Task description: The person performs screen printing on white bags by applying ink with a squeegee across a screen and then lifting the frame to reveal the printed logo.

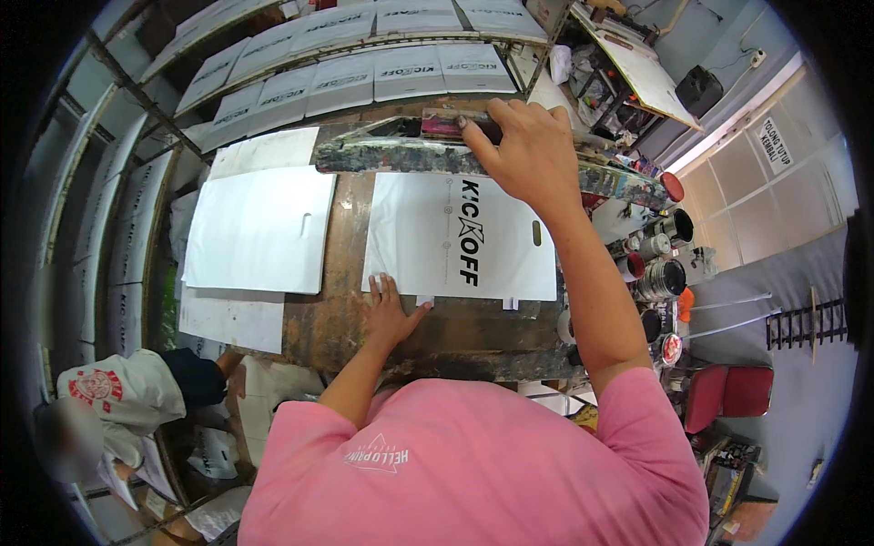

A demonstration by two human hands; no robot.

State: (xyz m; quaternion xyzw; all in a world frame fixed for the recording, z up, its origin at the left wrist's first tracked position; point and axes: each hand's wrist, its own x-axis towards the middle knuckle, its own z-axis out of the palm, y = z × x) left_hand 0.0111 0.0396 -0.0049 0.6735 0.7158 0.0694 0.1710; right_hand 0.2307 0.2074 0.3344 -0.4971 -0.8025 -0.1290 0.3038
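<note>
A white plastic bag point(401, 241) with black lettering and a die-cut handle slot lies flat on the stained, dark table point(319, 318). My left hand point(391, 314) rests open at its near left corner, fingers spread, fingertips on the plastic. Beyond the bag, an ink-crusted printing screen frame point(401, 156) stands across the table, its long bar toward me. My right hand point(533, 150) reaches over that bar, closed on what looks like a squeegee point(441, 124) with pink ink stains; the fingers' undersides are hidden. Small white tabs point(512, 304) show along the bag's near edge.
Left of the bag lies a stack of white bags point(255, 232). Ink cans point(660, 279) crowd the table's right side. Racks of printed bags point(341, 82) stand beyond and at left. Another person point(137, 396) is at lower left; a red chair point(728, 398) stands at right.
</note>
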